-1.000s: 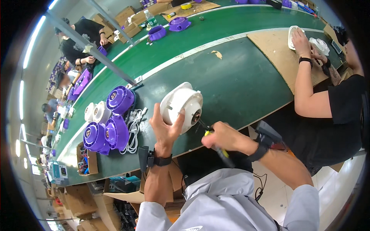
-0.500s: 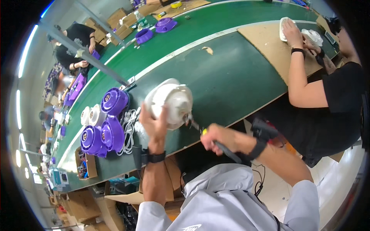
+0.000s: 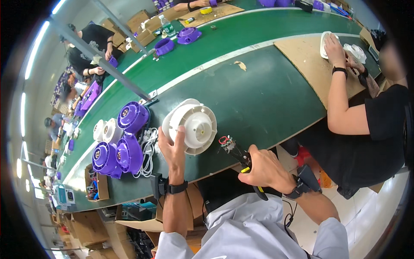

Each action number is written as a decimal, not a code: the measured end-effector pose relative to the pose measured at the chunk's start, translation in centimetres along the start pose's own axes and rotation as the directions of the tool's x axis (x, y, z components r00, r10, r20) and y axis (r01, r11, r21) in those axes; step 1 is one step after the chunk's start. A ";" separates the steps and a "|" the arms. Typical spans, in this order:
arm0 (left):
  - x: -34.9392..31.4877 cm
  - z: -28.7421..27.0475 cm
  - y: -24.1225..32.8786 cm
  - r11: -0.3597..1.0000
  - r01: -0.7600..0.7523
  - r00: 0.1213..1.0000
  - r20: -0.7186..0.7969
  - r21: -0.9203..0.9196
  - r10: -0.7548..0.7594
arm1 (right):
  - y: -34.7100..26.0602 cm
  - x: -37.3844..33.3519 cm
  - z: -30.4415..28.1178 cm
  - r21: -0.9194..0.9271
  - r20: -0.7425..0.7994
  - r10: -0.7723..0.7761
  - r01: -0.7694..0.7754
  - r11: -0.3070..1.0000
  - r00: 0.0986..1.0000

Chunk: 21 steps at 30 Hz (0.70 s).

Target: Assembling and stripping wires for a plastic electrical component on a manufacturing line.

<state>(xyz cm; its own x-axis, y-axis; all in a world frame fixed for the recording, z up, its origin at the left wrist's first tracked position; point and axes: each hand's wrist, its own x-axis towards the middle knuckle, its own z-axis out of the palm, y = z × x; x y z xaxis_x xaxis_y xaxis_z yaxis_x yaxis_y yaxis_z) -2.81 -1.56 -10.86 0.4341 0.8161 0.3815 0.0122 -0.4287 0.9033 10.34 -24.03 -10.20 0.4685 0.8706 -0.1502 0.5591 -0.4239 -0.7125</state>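
My left hand (image 3: 174,152) grips a white round plastic housing (image 3: 195,126) by its near left edge, thumb on the rim. Its ribbed, ringed face, with a small hole at the centre, is turned toward me. In my right hand (image 3: 269,169) is a pair of wire strippers (image 3: 236,152) with black and yellow handles. The tool's head points up and left, a short distance from the housing and not touching it. Something small and red, perhaps a bit of wire, shows at the jaws; I cannot make out what it is.
Left of the housing lie several purple housings (image 3: 132,116), white round parts (image 3: 111,130) and a coiled white cable (image 3: 148,149). A small open box (image 3: 97,183) of coloured pieces stands by the near edge. A co-worker's arm (image 3: 343,101) works over cardboard (image 3: 297,56) at the right.
The wire strippers have moved from the housing's edge out to the right and down. The housing has turned so its ringed face shows more fully. The head view has shifted slightly.
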 end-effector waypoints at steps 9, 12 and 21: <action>-0.1 -1.8 -1.4 0.981 0.113 0.993 -0.060 0.159 -0.104 | 1.0 0.5 0.2 -0.059 -0.100 -0.101 0.095 0.994 0.990; 0.3 -3.0 -1.5 0.939 0.234 0.972 -0.073 0.253 -0.223 | 1.0 1.2 -0.5 -0.016 -0.102 -0.090 0.089 0.996 0.991; 1.1 -4.6 -0.7 0.898 0.378 0.918 0.033 0.224 -0.395 | 3.3 4.4 -3.1 0.232 -0.077 -0.055 0.071 0.970 0.996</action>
<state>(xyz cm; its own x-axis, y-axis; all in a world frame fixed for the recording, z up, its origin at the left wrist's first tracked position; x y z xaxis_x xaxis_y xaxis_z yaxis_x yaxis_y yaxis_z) -6.52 1.44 -10.15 0.4233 0.9059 -0.0129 0.3768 -0.1630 0.9118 16.41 -22.41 -11.09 0.4887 0.8705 -0.0577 0.4167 -0.2911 -0.8612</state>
